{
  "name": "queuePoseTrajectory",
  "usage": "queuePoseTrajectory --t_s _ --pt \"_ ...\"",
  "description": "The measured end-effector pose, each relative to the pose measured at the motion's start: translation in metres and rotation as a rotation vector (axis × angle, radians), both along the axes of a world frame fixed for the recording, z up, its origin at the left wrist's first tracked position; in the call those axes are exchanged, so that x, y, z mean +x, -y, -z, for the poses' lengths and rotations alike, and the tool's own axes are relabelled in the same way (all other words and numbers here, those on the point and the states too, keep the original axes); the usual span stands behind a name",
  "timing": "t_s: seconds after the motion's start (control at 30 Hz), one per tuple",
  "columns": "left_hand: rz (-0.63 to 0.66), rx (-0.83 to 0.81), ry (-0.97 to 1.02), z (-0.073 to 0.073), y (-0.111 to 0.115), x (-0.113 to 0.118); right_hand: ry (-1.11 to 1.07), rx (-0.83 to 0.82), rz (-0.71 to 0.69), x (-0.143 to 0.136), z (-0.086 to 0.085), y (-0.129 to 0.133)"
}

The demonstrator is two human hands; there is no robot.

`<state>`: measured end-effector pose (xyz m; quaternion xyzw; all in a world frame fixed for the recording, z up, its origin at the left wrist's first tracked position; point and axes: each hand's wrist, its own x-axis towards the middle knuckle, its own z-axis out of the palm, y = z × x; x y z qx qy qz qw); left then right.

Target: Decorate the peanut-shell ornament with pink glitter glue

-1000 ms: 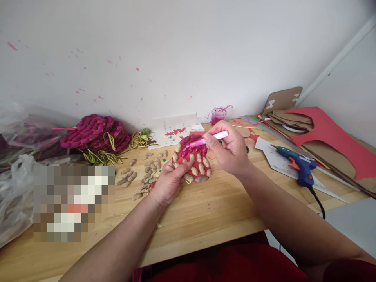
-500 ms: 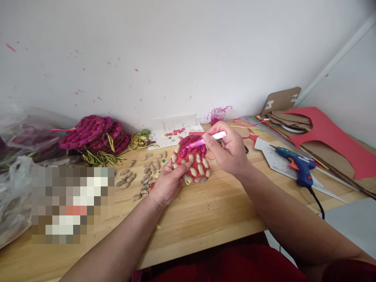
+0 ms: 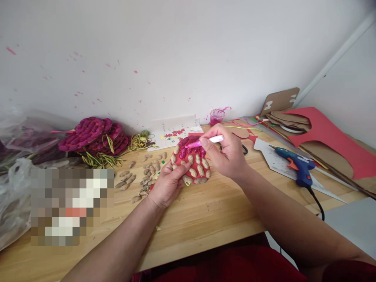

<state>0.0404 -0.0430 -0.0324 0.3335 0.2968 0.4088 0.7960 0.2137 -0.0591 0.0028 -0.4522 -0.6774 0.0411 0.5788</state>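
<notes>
My left hand (image 3: 169, 184) grips the lower left edge of a red disc (image 3: 185, 171) covered with glued-on peanuts, its thumb lying over the front. Peanuts on the disc's upper part are wet magenta; those lower down are bare tan. Between the fingertips of my right hand (image 3: 225, 152) is a white-handled paintbrush (image 3: 216, 139), pink toward its tip. That tip touches the magenta peanuts near the disc's top. Loose peanuts (image 3: 149, 168) lie on the table left of the disc. Behind my right hand stands a clear cup of magenta paint (image 3: 216, 116).
Magenta peanut discs (image 3: 91, 135) with yellow-green cords are stacked at the left, beside plastic bags (image 3: 17, 196). A blue glue gun (image 3: 296, 164) rests on white card at the right, near red sheet (image 3: 331, 133) and cardboard pieces (image 3: 289, 119). Paint spots mark the wall.
The brush tip has shifted slightly left and stays on the upper peanuts, my right hand moving with it. My left hand keeps its hold on the disc.
</notes>
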Motion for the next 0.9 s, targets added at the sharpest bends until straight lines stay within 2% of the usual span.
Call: queuePoseTrajectory --t_s 0.17,0.9 --pt "0.004 0.004 0.002 0.0003 -0.0004 0.0003 0.094 0.032 0.038 -0.0059 -0.0025 0.0055" --pt "-0.046 -0.027 -0.013 -0.0016 -0.0021 -0.0007 0.111 0.065 0.028 -0.0080 -0.0009 0.0054"
